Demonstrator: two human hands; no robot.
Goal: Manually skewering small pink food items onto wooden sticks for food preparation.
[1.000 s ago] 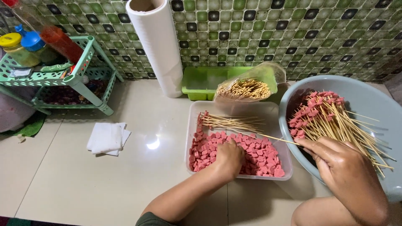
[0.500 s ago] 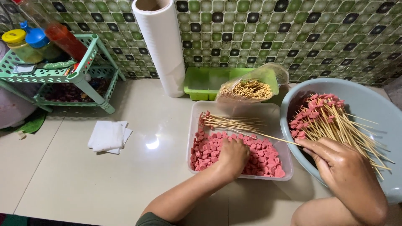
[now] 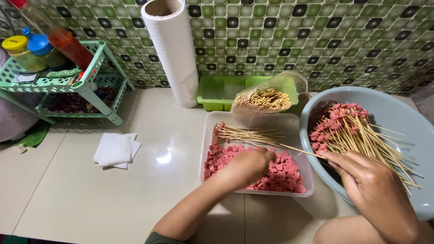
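Observation:
My left hand [image 3: 247,165] reaches into a clear rectangular tray [image 3: 212,124] of pink sausage slices [image 3: 285,176], fingers curled down on the slices. My right hand [image 3: 370,190] pinches the end of a thin wooden skewer [image 3: 294,149] that points left over the tray. Across the tray's far side lies a bundle of bare skewers [image 3: 246,134]. To the right, a pale blue basin [image 3: 398,108] holds several skewers loaded with pink slices [image 3: 348,129].
A clear bag of skewers [image 3: 266,98] leans in a green box [image 3: 221,90] by the tiled wall. A white roll [image 3: 174,49] stands upright. A green rack [image 3: 68,86] with bottles is at the left. Folded white tissue [image 3: 115,150] lies on the tile floor.
My left hand has pushed a little further right into the sausage slices. My right hand keeps its hold on the skewer, barely shifted.

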